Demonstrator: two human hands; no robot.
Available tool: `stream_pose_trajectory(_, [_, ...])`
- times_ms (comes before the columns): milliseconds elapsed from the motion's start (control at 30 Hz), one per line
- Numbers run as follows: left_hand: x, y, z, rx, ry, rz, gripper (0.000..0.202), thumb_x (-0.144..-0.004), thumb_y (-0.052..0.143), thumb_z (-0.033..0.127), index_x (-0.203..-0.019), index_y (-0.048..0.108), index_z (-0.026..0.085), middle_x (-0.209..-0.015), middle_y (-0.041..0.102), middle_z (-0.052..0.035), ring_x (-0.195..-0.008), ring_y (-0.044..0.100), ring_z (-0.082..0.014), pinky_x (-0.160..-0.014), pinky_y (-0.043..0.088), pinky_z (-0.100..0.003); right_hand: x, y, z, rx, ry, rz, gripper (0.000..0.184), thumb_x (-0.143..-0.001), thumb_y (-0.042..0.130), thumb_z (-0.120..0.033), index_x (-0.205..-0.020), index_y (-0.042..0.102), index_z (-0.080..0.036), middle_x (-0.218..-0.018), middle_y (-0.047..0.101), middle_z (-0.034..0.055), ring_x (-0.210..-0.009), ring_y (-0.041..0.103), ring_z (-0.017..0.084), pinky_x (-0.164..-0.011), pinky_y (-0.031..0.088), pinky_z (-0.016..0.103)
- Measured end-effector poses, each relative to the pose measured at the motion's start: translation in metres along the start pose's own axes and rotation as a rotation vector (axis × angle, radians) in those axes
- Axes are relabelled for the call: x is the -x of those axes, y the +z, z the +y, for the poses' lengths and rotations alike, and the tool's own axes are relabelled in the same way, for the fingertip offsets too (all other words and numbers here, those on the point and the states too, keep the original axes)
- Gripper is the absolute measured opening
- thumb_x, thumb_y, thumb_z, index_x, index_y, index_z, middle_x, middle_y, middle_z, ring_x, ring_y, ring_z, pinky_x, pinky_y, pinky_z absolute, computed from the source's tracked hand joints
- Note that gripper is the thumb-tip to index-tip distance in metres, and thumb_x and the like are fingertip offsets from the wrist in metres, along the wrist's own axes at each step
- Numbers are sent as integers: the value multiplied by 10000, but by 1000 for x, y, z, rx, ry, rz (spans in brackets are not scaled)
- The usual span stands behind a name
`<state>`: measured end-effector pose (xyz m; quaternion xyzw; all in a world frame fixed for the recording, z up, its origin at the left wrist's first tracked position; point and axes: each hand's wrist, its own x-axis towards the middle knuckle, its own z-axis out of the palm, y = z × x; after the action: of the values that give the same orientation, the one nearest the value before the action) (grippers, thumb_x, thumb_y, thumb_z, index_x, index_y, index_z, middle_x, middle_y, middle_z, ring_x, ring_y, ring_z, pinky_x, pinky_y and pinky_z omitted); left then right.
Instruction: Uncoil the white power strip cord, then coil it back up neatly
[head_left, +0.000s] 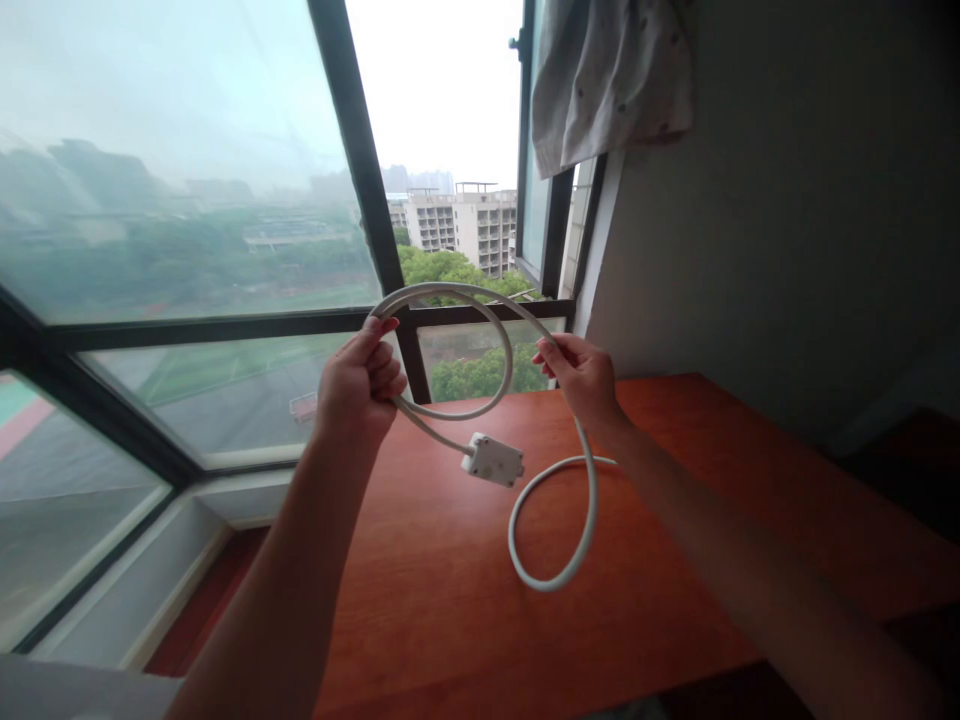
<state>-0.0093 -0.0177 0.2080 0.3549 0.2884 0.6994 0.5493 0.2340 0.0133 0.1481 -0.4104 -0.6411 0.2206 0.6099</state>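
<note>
A white power cord point(508, 362) is held up in front of me over the table, bent into a loop between my hands. My left hand point(361, 382) is closed around the loop's left side. From below its fingers a short end of the cord leads to a white rectangular plug-like block point(493, 460), which hangs above the tabletop. My right hand point(581, 375) pinches the cord at the loop's right side. Below that hand the rest of the cord drops into a second, looser loop, and its far end passes out of sight behind my right forearm.
A reddish-brown wooden table point(420, 590) stretches beneath my hands. Beyond it stands a dark-framed window point(225, 328) with an open pane point(534, 150) at the right. A pale patterned curtain point(611, 85) hangs there beside a grey wall point(780, 220).
</note>
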Motion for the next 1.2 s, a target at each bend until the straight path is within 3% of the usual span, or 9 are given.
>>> stream_pose_trajectory(167, [-1,5,-13,125,-29,91,161,-868,606,287,-825,608,132,-410,223,129,-280,191,-16,-288,148,-146,6,21,-4,-120,46,117,410,-833,525,-577,-932,642,-197,-799,677,55,-686,591,158,-655,490,285])
stream_pose_trajectory(400, [6,6,-38,244,88,264,144,-896,560,272,-816,584,154,-420,228,119,-296,184,-20,-306,146,-157,28,39,5,-323,166,12,352,-893,436,-531,-907,576,-208,-856,679,52,-718,622,153,-645,496,270])
stream_pose_trajectory(600, [16,10,-65,265,89,306,181,-877,591,349,-821,549,182,-441,216,121,-316,176,-27,-333,150,-170,43,62,12,-229,163,135,318,-912,409,-499,-940,548,-214,-940,688,66,-815,627,172,-766,492,311])
stream_pose_trajectory(700, [18,11,-71,234,108,318,189,-867,602,362,-824,546,187,-446,215,121,-322,181,-27,-340,158,-172,47,65,11,-270,155,182,310,-918,388,-487,-968,533,-219,-951,686,66,-804,626,171,-760,497,317])
stream_pose_trajectory(800, [16,5,-71,186,155,322,194,-842,632,360,-823,562,180,-449,224,122,-320,186,-22,-338,149,-173,49,53,9,-331,237,151,296,-899,412,-464,-933,572,-218,-942,684,64,-818,618,178,-684,500,290])
stream_pose_trajectory(933, [11,-8,-68,143,231,329,171,-817,655,330,-828,600,168,-446,232,124,-316,189,-20,-332,146,-174,49,21,4,-493,394,-42,229,-802,605,-420,-910,647,-223,-981,682,42,-766,601,152,-567,460,232])
stream_pose_trajectory(1100, [10,-16,-65,103,257,313,155,-809,662,306,-840,614,162,-453,258,121,-324,209,-17,-337,169,-166,48,-13,-18,-721,467,-694,279,-735,736,-354,-952,638,-210,-910,713,61,-767,662,168,-608,507,255])
stream_pose_trajectory(1133, [10,-16,-65,100,252,307,159,-806,666,309,-841,613,163,-454,259,122,-322,211,-17,-337,171,-165,48,-16,-25,-713,456,-762,288,-722,755,-348,-942,637,-205,-877,719,62,-768,676,178,-616,518,265])
stream_pose_trajectory(1200, [10,-16,-64,102,242,299,165,-802,671,312,-837,612,163,-452,252,123,-319,205,-15,-334,165,-163,45,-17,-38,-659,415,-764,289,-706,776,-336,-923,645,-196,-846,726,61,-780,694,193,-640,537,281])
